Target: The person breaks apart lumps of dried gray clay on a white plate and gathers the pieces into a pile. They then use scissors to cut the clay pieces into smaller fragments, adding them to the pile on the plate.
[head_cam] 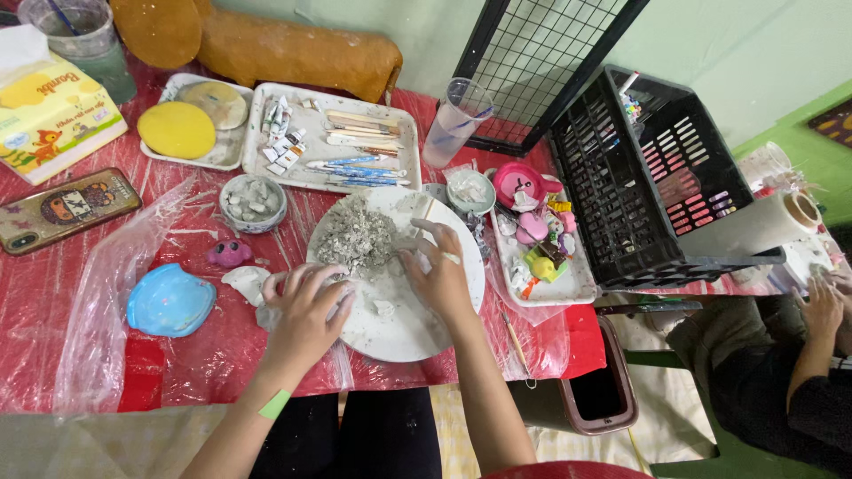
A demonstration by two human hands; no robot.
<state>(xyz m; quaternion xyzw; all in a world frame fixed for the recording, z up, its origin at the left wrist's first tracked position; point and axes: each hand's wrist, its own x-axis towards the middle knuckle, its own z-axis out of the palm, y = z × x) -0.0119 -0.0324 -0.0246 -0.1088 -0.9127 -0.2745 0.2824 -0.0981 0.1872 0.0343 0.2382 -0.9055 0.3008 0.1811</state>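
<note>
A round white plate [417,324] sits on the red plastic-covered table, with a heap of grey crumbled clay [358,238] on its far left part. My left hand [306,310] rests on the plate's left rim, fingers curled over a whitish lump of clay. My right hand [439,270] lies on the middle of the plate, fingers spread and pressing on the clay crumbs beside the heap. A small white clay bit [383,309] lies loose between my hands.
A small bowl of grey lumps [253,202], a white tray of paint tubes and tools [337,142], a blue shell-like mould [169,302], a phone [62,208], a tissue box [49,111] and a black crate [648,177] surround the plate. Another person's hand [821,306] is at the right.
</note>
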